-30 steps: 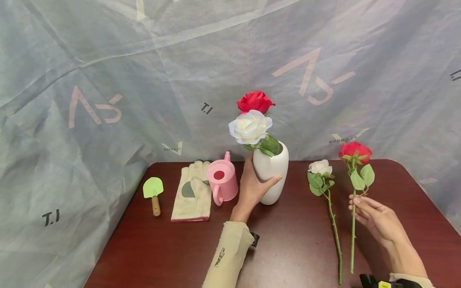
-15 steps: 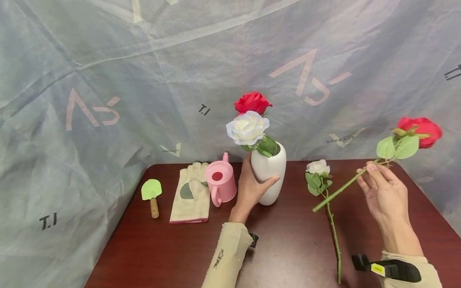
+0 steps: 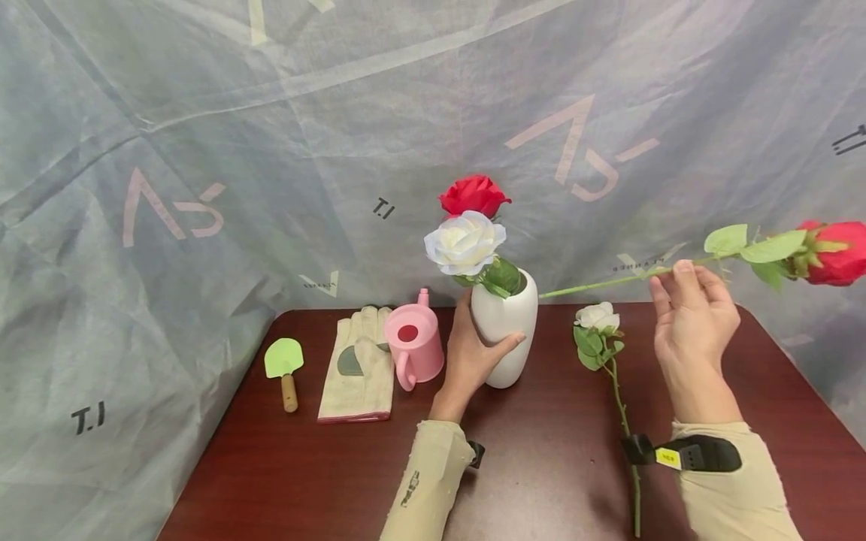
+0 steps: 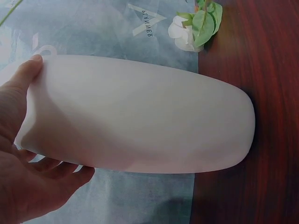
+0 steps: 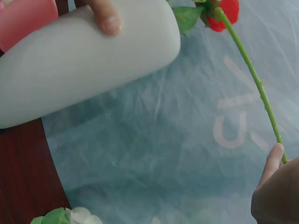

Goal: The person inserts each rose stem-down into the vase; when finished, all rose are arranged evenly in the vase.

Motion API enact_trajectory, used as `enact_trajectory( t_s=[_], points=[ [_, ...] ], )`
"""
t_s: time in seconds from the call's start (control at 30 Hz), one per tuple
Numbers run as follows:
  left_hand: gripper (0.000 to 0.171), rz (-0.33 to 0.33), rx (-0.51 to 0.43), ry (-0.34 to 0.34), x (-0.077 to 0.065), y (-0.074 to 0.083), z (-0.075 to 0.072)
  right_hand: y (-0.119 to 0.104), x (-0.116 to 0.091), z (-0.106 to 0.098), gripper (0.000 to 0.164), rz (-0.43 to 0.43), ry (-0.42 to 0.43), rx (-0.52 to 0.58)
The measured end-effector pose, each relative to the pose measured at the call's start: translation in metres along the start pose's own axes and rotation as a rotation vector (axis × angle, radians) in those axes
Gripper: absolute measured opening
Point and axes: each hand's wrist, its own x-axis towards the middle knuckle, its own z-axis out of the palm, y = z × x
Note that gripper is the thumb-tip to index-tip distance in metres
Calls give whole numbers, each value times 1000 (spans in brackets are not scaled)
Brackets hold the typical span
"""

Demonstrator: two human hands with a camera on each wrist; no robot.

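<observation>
- Held red rose had swung since the frame half a second earlier: its stem, then slanting down towards eight o'clock, had come near level, its end towards nine. The right hand had shifted up and left.
- Bearings below were taken from the white vase, head view.
- Green trowel: nine o'clock, farthest out on the dark red table, handle pointing to six.
- Cream gloves: nine o'clock, nearer in.
- Pink watering can: nine o'clock, near the left hand.
- Left hand: gripped the vase at its nine o'clock side, thumb across the front.
- Vase: upright on the table, with a red bloom and a white bloom towards eleven.
- Loose white rose: bloom at three, stem running to five.
- Right hand: three o'clock, pinching the held rose's stem.
- Held rose: bloom just above three, stem end beside the vase's rim at two; contact could not be told.
</observation>
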Motion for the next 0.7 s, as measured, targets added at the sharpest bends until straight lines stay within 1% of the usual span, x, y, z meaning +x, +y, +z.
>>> enact_trajectory(
  t_s=[0.17,0.3,0.53,0.7],
  points=[
    [95,-15,0,-13,0,0,-1,17,-1,17,25,-77,-17,-71],
    [96,-21,7,-15,0,0,-1,27,0,26,25,-124,-32,-128],
    [96,-7,-1,-10,0,1,-1,39,-1,36,21,-196,-105,-222],
    [96,-8,3,-6,0,1,-1,45,-5,41,16,-247,-155,-311]
  ],
)
